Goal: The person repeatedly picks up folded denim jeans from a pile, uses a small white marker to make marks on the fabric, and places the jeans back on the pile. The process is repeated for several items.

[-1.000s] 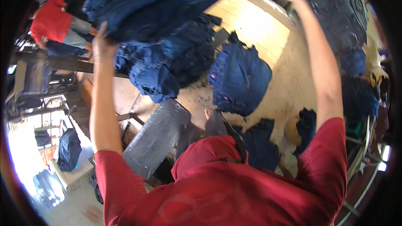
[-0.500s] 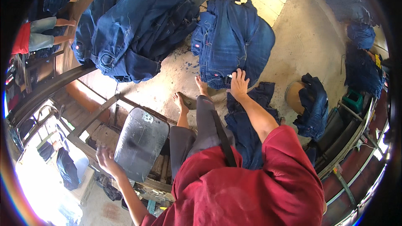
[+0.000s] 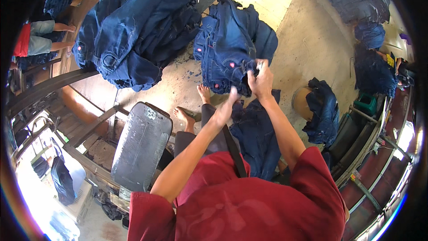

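A stack of dark blue jeans point(image 3: 263, 33) lies in front of me on the floor side, with small red-and-white tags near the waistbands. My right hand point(image 3: 262, 80) grips the bunched waistband of the top pair of jeans point(image 3: 236, 51), lifting its near right corner off the stack. My left hand point(image 3: 224, 110) is at the stack's near edge, just left of the right one. Its thumb points up against the denim; the other fingers are mostly hidden, so its grip is unclear. Between and beside my legs, more jeans point(image 3: 254, 129) hang down on my right.
A large heap of jeans point(image 3: 133, 31) spreads at the left. A worn dark padded seat point(image 3: 142, 145) on a wooden frame stands left of my legs. To the right, jeans point(image 3: 322, 111) drape over a round stool point(image 3: 301, 102). Another person's legs point(image 3: 44, 38) show far left.
My left hand has swung from beside the padded seat to the stack's near edge. My right hand has taken hold of the top jeans' waistband and raised it. The view has shifted slightly.
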`<action>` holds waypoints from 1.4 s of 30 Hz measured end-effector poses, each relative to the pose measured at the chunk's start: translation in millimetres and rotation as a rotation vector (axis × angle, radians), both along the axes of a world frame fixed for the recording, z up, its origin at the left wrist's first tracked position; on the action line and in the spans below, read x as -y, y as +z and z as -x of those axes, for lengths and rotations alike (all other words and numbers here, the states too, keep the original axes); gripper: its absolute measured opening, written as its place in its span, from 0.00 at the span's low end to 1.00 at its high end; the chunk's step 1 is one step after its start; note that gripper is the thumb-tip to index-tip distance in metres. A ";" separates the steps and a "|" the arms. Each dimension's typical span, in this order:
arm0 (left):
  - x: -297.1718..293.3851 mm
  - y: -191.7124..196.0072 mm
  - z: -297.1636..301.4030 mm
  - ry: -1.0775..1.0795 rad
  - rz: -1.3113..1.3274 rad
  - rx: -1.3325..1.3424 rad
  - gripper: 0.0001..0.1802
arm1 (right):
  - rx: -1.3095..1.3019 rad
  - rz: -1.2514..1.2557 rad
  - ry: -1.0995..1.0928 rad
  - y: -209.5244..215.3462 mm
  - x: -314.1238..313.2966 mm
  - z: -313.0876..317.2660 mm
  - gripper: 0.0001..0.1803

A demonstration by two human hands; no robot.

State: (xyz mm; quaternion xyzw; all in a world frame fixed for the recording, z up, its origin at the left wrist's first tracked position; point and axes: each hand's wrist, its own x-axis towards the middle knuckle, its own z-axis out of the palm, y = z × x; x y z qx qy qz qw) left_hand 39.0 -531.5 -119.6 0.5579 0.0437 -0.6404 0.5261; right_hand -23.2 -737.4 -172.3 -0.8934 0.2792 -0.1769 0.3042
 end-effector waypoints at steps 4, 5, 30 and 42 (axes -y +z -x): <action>40.6 7.7 -29.7 0.418 0.181 -0.417 0.67 | 0.036 0.086 -0.003 93.4 -24.2 -25.1 0.26; 43.3 17.5 -40.7 0.604 0.410 -0.413 0.54 | 0.083 0.115 0.044 109.3 -40.6 -27.2 0.28; -561.8 54.5 8.8 1.527 -0.597 0.359 0.19 | -0.729 -1.891 -0.678 49.3 -233.0 -76.7 0.75; -536.2 72.3 -12.5 0.814 -1.947 0.991 0.62 | 0.411 -1.636 -0.721 17.8 -168.6 -155.6 0.29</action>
